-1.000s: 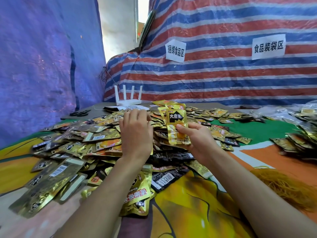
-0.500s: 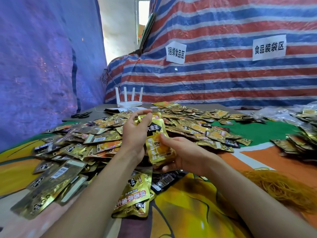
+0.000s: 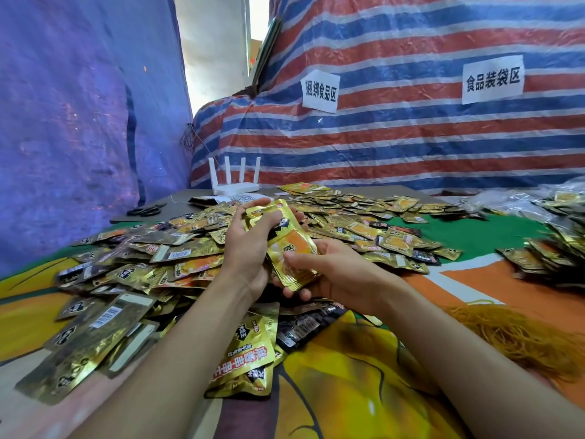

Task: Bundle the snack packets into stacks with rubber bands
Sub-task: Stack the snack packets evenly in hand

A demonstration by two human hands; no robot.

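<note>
Both hands hold a small stack of gold snack packets [image 3: 292, 245] above the table's middle. My left hand [image 3: 250, 245] grips the stack's upper end, thumb across the front. My right hand [image 3: 329, 270] grips the lower end, thumb pressed on the orange picture. A wide heap of loose gold and black packets [image 3: 152, 267] covers the table to the left and behind. A mound of tan rubber bands [image 3: 519, 337] lies at the right, by my right forearm.
A white router [image 3: 235, 182] stands at the table's back, black scissors [image 3: 144, 211] to its left. More packets [image 3: 550, 248] pile at the right edge. Striped tarpaulin with two paper signs [image 3: 320, 91] closes off the back; blue sheeting hangs at the left.
My right hand brought the packet it held upright over to my left hand. My left hand lifted off the heap, and both now hold the stack together, lower and nearer me.
</note>
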